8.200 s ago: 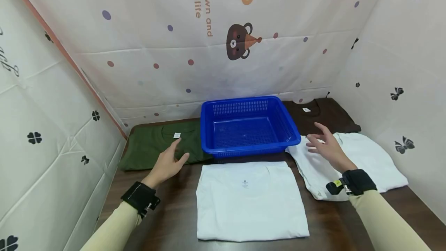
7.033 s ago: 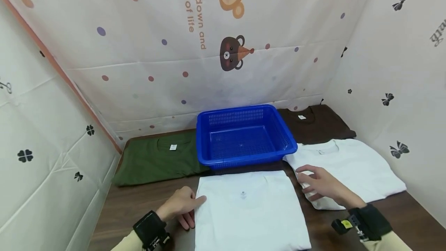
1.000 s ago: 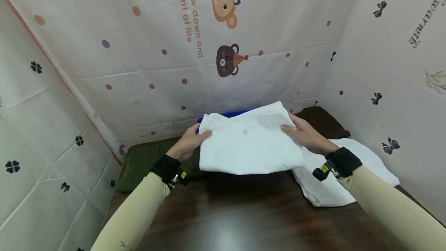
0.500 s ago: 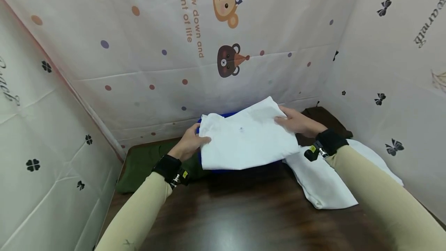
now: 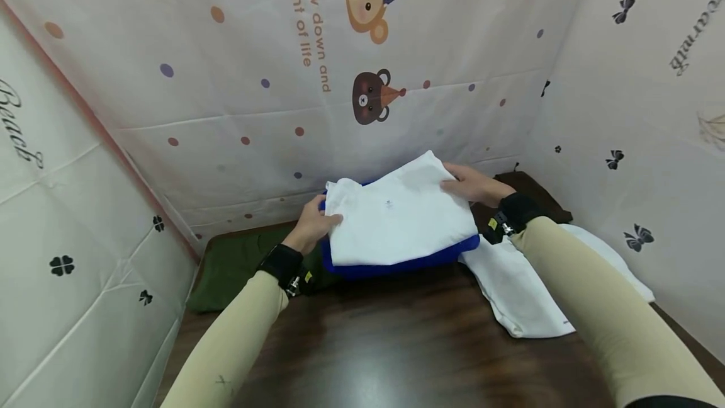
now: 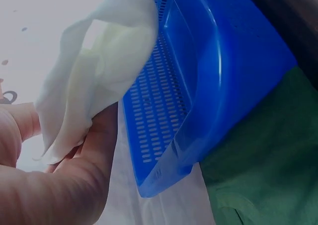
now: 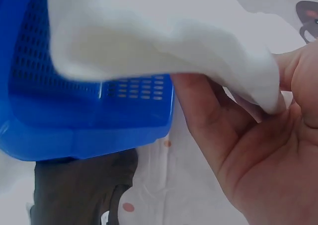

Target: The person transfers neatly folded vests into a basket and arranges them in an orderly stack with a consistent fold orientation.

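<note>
A folded white T-shirt [image 5: 396,222] is held tilted over the blue plastic basket [image 5: 408,263], hiding most of its inside. My left hand [image 5: 311,225] pinches the shirt's left edge, thumb on top and fingers beneath. At the opposite edge my right hand [image 5: 472,184] grips the shirt the same way, slightly higher. In the left wrist view the shirt's edge [image 6: 94,61] hangs above the basket's slotted wall [image 6: 154,106]. In the right wrist view the cloth [image 7: 164,36] bends between thumb and fingers, over the basket rim [image 7: 74,140].
A folded green shirt [image 5: 232,269] lies left of the basket, a dark brown one [image 5: 532,194] at the back right. Another white shirt [image 5: 527,301] lies to the right, partly under my right forearm. Printed cloth walls [image 5: 226,80] enclose the wooden table [image 5: 362,339].
The white T-shirt, first lying on the table in front of the basket, was picked up by both hands. Over the last second it moved slightly left and back, uncovering the basket's front rim.
</note>
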`<state>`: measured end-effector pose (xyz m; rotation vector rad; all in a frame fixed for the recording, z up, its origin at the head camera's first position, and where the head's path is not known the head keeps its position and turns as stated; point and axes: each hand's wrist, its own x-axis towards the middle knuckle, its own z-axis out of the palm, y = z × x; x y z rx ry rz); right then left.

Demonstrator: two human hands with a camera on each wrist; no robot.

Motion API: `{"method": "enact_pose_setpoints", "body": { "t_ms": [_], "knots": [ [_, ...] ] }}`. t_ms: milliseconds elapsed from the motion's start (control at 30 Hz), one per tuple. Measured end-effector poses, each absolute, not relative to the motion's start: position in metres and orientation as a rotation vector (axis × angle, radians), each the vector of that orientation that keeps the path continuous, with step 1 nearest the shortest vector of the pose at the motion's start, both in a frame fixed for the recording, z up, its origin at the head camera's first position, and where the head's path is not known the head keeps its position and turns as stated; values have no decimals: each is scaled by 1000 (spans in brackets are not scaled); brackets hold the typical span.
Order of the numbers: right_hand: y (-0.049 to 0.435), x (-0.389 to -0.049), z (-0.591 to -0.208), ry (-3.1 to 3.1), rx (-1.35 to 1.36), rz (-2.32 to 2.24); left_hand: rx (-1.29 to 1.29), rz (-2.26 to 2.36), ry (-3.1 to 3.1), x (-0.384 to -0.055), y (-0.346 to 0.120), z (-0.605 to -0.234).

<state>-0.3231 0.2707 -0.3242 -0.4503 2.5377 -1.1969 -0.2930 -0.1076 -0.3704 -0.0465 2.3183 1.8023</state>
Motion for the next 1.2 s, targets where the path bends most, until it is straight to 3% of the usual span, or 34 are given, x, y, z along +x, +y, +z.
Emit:
{"method": "enact_pose_setpoints", "body": {
  "t_ms": [433,1200],
  "knots": [
    [263,-334,-334,2601,-407,-1242,160,1803,2324,-300,-115,-374],
    [244,-340,-353,2725,-300,-1229,204,1360,2730,-300,-112,-387]
  ]
}}
